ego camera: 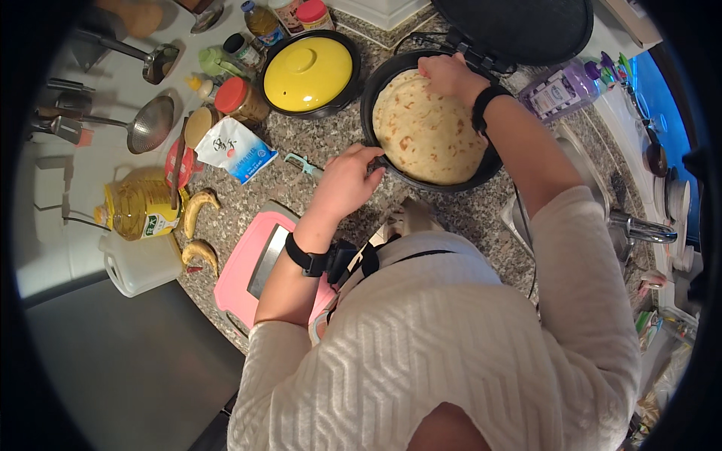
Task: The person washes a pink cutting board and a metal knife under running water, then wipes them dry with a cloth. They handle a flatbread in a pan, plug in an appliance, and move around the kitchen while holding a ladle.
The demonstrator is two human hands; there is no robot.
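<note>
A puffed, brown-spotted flatbread [428,135] lies in a round black electric griddle [369,121] whose lid [519,28] stands raised behind it. My right hand [451,76] is at the bread's upper edge, fingertips down against it; whether they pinch the bread is hard to tell. My left hand [352,177] is at the griddle's lower left rim, its fingers apart and the index fingertip close to or touching the rim. A light-blue peeler [303,163] lies on the granite counter, partly behind my left hand.
Left of the griddle stand a black pot with a yellow lid [307,70], jars and a white-and-blue packet [237,149]. Further left are two bananas [198,211] and an oil bottle [141,208]. A pink cutting board [242,282] lies near my left forearm. At right are a purple soap bottle [558,90] and a sink faucet [643,228].
</note>
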